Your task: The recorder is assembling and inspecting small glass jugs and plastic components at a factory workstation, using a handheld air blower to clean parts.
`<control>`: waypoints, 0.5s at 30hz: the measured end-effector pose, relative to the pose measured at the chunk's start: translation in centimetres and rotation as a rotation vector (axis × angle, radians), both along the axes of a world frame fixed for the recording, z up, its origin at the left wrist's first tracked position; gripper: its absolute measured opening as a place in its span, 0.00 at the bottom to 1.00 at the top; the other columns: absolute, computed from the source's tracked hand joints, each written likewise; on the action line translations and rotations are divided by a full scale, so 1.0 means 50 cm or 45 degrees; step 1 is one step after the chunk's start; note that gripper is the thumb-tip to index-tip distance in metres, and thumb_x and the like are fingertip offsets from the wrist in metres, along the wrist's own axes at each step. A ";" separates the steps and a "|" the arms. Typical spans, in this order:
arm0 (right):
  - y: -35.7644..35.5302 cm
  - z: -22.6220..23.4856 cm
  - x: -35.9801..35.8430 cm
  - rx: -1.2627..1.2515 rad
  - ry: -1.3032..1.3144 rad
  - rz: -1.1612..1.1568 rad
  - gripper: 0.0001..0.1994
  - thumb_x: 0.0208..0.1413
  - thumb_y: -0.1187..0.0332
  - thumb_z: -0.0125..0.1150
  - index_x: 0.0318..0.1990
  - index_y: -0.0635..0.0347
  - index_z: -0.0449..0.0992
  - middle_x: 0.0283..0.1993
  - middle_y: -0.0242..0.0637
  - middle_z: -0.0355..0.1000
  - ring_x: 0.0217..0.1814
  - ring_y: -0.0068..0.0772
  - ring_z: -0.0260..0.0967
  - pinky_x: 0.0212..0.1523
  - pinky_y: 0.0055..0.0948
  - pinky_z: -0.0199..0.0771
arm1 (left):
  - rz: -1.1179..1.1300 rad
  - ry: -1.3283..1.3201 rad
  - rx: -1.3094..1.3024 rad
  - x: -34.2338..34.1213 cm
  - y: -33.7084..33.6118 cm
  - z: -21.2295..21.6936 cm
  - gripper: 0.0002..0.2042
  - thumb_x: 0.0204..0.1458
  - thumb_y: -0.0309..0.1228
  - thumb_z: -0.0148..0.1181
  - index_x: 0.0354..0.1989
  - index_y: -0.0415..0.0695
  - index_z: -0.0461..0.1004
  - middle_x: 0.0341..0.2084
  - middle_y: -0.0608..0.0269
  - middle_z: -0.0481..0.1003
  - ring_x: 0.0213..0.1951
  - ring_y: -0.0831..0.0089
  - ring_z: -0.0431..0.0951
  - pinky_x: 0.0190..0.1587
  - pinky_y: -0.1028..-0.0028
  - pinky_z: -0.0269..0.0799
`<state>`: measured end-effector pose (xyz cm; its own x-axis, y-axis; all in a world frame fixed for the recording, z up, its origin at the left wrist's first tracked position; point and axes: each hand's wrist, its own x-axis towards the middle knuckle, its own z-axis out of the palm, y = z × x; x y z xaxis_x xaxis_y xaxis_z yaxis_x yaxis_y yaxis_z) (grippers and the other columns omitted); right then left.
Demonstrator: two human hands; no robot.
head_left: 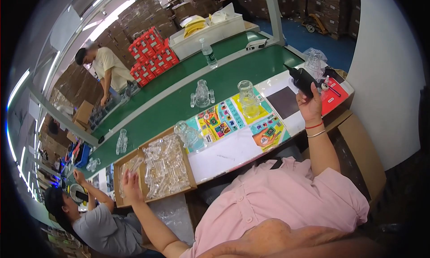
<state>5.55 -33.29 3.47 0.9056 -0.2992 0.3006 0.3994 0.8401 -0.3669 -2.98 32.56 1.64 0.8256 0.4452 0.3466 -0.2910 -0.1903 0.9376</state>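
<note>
My right hand (310, 108) is wrapped round a black squeeze bottle (303, 81) with a narrow pointed nozzle, held up above the right end of the table. On the left, my left hand (131, 188) is over a shallow cardboard box (193, 179) full of small clear tube-shaped pieces (163, 168). Its fingertips close on one clear tube piece (135, 163). Beside the box, a clear bottle-shaped vessel (190, 136) leans over white paper. Another clear vessel (247, 99) stands upright on a colourful printed sheet (224, 119).
Farther back on the green table (170, 110) stands a clear vessel (202, 94) between small clear pieces. A water bottle (208, 53), red boxes (153, 56) and a white bin (206, 36) are beyond. Co-workers sit at left (105, 224) and stand behind (109, 67). An open carton (358, 150) is at right.
</note>
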 end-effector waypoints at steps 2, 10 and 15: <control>0.010 0.007 -0.017 0.014 0.005 0.067 0.17 0.50 0.63 0.58 0.44 0.63 0.67 0.31 0.32 0.66 0.20 0.18 0.50 0.19 0.14 0.51 | -0.234 -0.016 -0.431 -0.022 -0.115 0.028 0.17 0.53 0.27 0.50 0.51 0.39 0.62 0.37 0.59 0.71 0.37 0.74 0.73 0.43 0.77 0.68; 0.022 -0.002 -0.026 0.222 0.042 0.237 0.16 0.51 0.61 0.56 0.38 0.67 0.66 0.21 0.32 0.57 0.20 0.18 0.48 0.20 0.15 0.48 | -0.361 -0.090 -0.591 -0.073 -0.403 0.041 0.17 0.52 0.22 0.50 0.50 0.36 0.62 0.37 0.60 0.70 0.35 0.73 0.73 0.41 0.78 0.71; 0.035 0.005 -0.040 0.193 0.074 0.382 0.14 0.51 0.63 0.57 0.35 0.65 0.65 0.21 0.33 0.57 0.17 0.18 0.47 0.18 0.15 0.47 | -0.400 -0.084 -0.760 -0.082 -0.465 0.023 0.16 0.48 0.20 0.54 0.47 0.35 0.64 0.35 0.57 0.71 0.37 0.70 0.75 0.42 0.76 0.73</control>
<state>3.55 -31.55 3.71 0.9743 -0.0543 0.2184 0.1084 0.9637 -0.2440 -7.08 9.28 2.81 0.9327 0.3180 0.1700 -0.3081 0.4579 0.8339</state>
